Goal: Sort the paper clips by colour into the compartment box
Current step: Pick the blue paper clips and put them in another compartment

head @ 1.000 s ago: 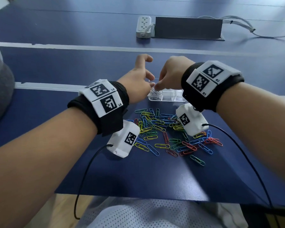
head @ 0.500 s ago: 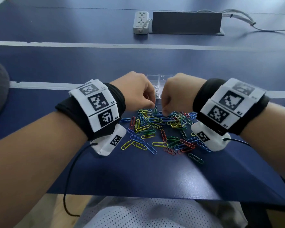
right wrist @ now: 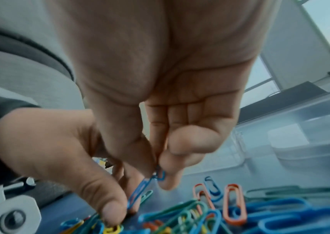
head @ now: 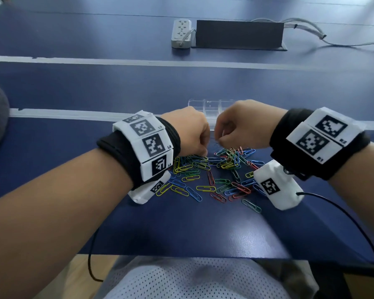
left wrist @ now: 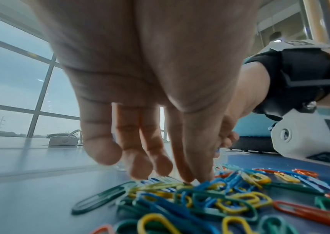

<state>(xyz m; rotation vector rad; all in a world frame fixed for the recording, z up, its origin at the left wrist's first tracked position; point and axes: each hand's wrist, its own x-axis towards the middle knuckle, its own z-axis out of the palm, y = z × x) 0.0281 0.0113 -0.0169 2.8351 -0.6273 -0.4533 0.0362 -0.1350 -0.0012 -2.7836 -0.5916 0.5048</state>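
The left hand [head: 189,131] sits at the left edge of the clip pile [head: 214,173], fingers angled down with thumb and forefinger tips [left wrist: 188,177] pressed into the clips; whether they have pinched one yet I cannot tell, but the pose suits picking out one colour. Just right of it, above the pile's far side, the right hand [head: 243,128] pinches a blue clip [right wrist: 140,192] between thumb and forefinger, lifted clear of the pile, probably so it can go to the box. The clear box [head: 212,105] stands just beyond the pile, mostly hidden behind both hands, within easy reach for dropping. Most clips lie unsorted.
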